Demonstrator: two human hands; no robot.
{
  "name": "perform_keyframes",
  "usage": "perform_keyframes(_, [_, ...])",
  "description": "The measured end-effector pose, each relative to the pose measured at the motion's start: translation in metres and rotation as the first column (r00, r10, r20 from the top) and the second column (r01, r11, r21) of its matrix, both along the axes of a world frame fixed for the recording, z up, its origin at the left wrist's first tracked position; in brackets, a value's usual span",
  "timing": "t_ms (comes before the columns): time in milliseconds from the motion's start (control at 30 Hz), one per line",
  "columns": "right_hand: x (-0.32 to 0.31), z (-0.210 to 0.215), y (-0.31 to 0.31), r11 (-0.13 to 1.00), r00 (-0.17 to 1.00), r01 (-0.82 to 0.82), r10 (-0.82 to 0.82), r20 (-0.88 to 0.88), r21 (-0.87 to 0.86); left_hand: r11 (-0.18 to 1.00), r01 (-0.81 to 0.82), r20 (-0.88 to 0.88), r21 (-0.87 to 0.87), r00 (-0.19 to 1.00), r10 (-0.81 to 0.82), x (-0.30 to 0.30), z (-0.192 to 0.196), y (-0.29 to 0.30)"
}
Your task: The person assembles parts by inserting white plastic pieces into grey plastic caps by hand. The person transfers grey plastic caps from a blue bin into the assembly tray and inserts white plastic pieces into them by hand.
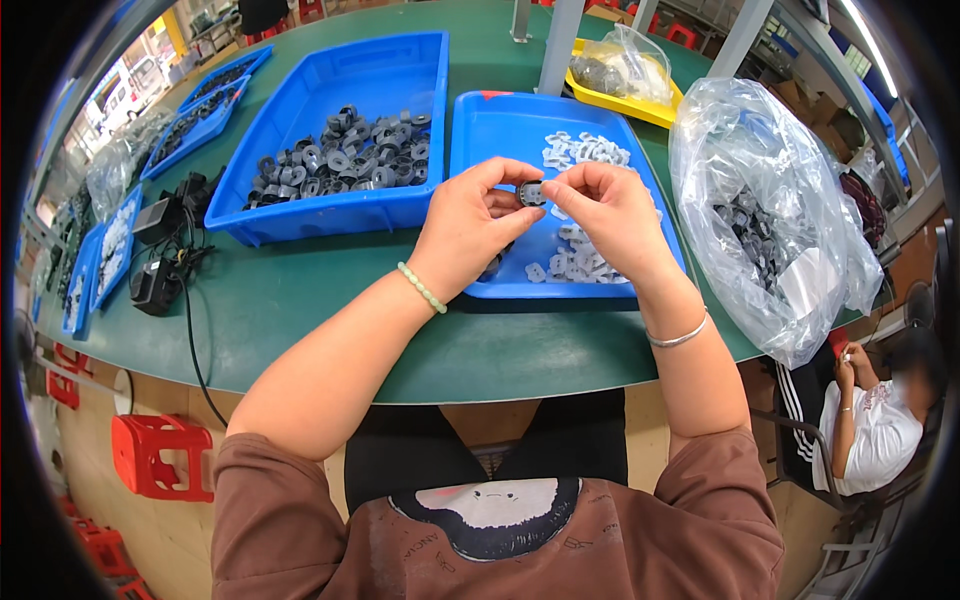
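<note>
A small dark round plastic part (532, 193) is pinched between my two hands above the blue tray (490, 120). My left hand (470, 215) closes its thumb and fingers on the part's left side. My right hand (615, 215) presses thumb and forefinger against its right side. Beneath my hands, the tray holds small pale translucent plastic pieces (585, 150) in a far pile and a near pile (580, 260). A few dark parts (493, 265) show beside my left wrist, partly hidden. Left of the tray, a deep blue bin (330, 80) carries many dark ring-shaped parts (345, 155).
A clear plastic bag (770, 200) with dark parts lies at the right table edge. Behind it sits a yellow tray (650, 108) with a bag. Black adapters (155, 285) with cables lie left. Grey posts (560, 45) rise at the back. A seated person (870, 430) is at right.
</note>
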State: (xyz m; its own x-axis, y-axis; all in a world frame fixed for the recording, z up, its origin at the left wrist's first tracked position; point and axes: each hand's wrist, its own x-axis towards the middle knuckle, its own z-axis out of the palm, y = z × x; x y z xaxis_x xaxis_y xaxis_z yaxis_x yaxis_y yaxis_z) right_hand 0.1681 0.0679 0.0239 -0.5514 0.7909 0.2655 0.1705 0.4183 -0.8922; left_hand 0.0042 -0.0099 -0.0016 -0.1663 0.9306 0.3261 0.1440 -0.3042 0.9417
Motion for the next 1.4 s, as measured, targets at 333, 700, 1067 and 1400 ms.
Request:
perform_keyframes(333, [-0.007,-0.005,-0.002,0.998,0.999,0.034,-0.035,0.001,0.055,0.999,0.035,0.086,-0.008,0.996,-0.034,-0.003,-0.002,0.003])
perform_keyframes(700, [-0.006,-0.009,0.008,0.969,0.976,-0.097,0.049,-0.21,-0.226,0.986,0.156,0.317,-0.061,0.94,-0.129,-0.007,0.007,0.005])
perform_keyframes(1067, [-0.001,-0.005,0.006,0.976,0.978,-0.187,0.174,-0.117,-0.115,0.989,0.141,0.091,-0.048,0.987,-0.136,-0.009,-0.002,0.009])
perform_keyframes(1400, [0.001,-0.002,0.0,0.976,0.974,-0.213,0.208,-0.09,-0.047,0.989,0.126,0.007,-0.073,0.992,-0.125,-0.009,0.003,0.006])
